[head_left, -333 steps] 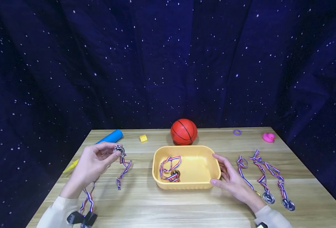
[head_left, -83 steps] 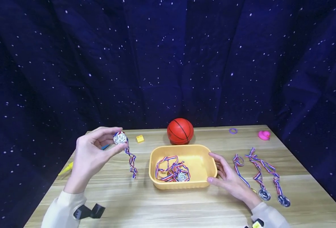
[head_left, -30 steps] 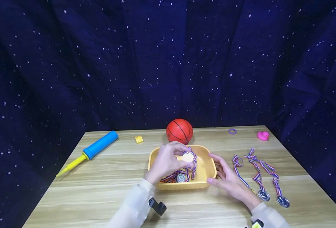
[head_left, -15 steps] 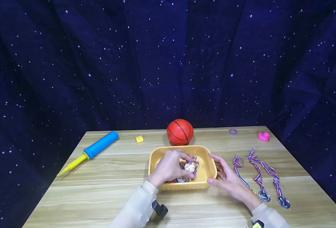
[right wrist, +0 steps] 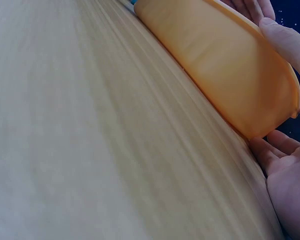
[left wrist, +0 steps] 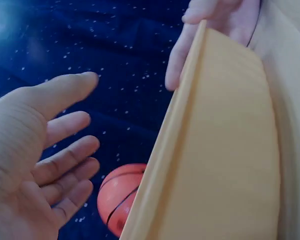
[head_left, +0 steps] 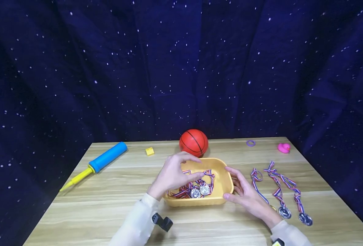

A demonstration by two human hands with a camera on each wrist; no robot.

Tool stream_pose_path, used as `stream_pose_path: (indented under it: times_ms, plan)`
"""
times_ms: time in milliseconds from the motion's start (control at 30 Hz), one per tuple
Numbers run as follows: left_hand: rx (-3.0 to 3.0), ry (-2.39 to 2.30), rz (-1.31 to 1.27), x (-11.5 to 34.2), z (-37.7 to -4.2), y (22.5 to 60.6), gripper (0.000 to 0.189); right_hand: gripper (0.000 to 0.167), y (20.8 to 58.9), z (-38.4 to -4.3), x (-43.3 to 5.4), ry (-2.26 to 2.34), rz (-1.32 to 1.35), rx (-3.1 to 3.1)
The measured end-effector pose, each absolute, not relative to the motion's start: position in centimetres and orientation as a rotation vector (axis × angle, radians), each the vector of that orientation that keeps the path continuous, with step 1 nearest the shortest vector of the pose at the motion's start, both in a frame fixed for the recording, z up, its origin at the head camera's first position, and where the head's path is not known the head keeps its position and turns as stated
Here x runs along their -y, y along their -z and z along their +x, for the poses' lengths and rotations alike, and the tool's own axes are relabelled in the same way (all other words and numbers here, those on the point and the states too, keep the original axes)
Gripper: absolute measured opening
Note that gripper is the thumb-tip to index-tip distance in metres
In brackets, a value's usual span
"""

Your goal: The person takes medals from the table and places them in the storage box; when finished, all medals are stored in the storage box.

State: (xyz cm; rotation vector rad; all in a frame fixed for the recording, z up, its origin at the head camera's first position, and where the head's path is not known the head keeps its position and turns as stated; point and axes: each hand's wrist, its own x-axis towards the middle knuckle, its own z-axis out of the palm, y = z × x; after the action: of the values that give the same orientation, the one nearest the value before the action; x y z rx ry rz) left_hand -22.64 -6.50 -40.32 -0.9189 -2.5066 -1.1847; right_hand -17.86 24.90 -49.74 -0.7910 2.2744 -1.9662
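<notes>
My left hand point(head_left: 171, 175) hovers over the left side of a yellow plastic tub point(head_left: 197, 202), thumb and fingers spread and holding nothing. In the left wrist view its fingers stand apart from the tub's rim. Inside the tub lie two silver medals, one point(head_left: 204, 190) to the right of the other point(head_left: 195, 193), among tangled red, white and blue ribbons. My right hand point(head_left: 250, 197) holds the tub's right end, thumb at the near rim corner and forefinger at the far one. The right wrist view shows its other fingers point(right wrist: 285, 142) against the lower end wall.
Right of the tub lie a gold medal point(head_left: 273, 207), a silver medal point(head_left: 284, 212) and another silver-toned medal point(head_left: 305, 219), ribbons stretched backward. Behind stand a red basketball point(head_left: 193, 142), a yellow block point(head_left: 149, 151), a purple ring point(head_left: 250, 143) and a pink duck point(head_left: 284, 148). A blue-yellow pump point(head_left: 107, 158) lies left.
My left hand brought a silver medal from the left into the tub, let go of it there and rose slightly leftward. Earlier, another silver medal went in likewise. The right hand stayed put.
</notes>
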Motion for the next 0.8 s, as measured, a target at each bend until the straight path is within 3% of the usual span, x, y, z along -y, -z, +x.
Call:
stream_pose_path:
  times_ms: [200,433,800]
  plan:
    - [2.454,1.293,-0.844,10.4,-22.7,40.4,0.047,0.087,49.8,-17.9,-24.8,1.969,-0.795,-2.271]
    - [2.461,1.414,-0.753,14.6,-21.8,43.1,0.061,0.087,49.9,-17.9,-24.9,1.959,-0.795,-2.287]
    - [2.429,1.925,-0.534,16.4,-19.6,47.3,0.065,0.088,50.0,-17.9,-24.9,1.975,-0.79,-2.268]
